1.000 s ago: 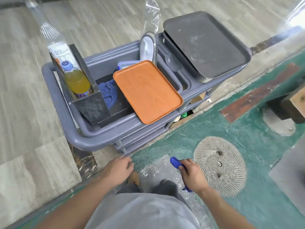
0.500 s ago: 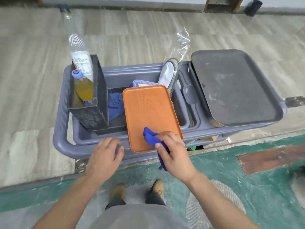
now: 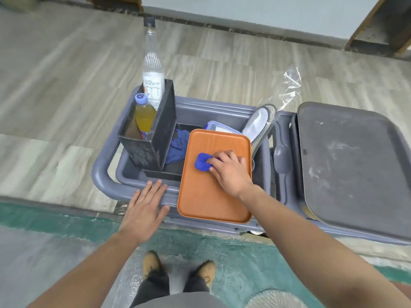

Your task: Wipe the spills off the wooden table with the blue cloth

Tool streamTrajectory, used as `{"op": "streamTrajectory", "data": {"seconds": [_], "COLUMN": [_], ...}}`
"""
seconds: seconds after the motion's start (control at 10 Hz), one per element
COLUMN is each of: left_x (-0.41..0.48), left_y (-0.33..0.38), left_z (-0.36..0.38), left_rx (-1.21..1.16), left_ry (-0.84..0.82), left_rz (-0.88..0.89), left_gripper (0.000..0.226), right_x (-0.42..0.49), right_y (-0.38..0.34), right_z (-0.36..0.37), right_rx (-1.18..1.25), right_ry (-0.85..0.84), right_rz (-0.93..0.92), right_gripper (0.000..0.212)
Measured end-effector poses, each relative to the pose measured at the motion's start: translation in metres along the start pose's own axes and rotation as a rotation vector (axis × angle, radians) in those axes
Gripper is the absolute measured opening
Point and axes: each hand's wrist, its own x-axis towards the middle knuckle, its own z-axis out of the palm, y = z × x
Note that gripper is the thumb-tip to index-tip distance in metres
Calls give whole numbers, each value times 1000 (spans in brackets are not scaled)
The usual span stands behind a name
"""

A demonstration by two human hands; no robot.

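Note:
My right hand holds a bunched blue cloth and presses it onto an orange wood-grain tray. The tray lies tilted across the top bin of a grey service cart. My left hand rests flat on the cart's near rim, fingers spread, holding nothing. The wooden table of the task does not appear in this view.
A black caddy in the bin holds a clear bottle and a yellow-liquid bottle. A second blue cloth lies behind the tray. A grey tray sits on the cart's right. My shoes stand on green floor.
My right hand rose from near my waist, carried the blue cloth up onto the orange tray and moved further across it. My left hand came to rest on the cart rim.

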Motion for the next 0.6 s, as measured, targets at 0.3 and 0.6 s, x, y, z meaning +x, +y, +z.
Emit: {"op": "streamTrajectory", "data": {"seconds": [0.3, 0.6], "left_x": [0, -7], "left_y": [2, 8], "left_z": [-4, -7], "left_rx": [-13, -63], "left_ry": [-32, 24], "left_rz": [-13, 4], "left_gripper": [67, 64], "right_x": [-11, -20], "right_y": [4, -9], "right_z": [18, -3], "right_rx": [-31, -6], "right_ry": [-207, -206], "right_rz": [-27, -8], "right_gripper": [50, 58]}}
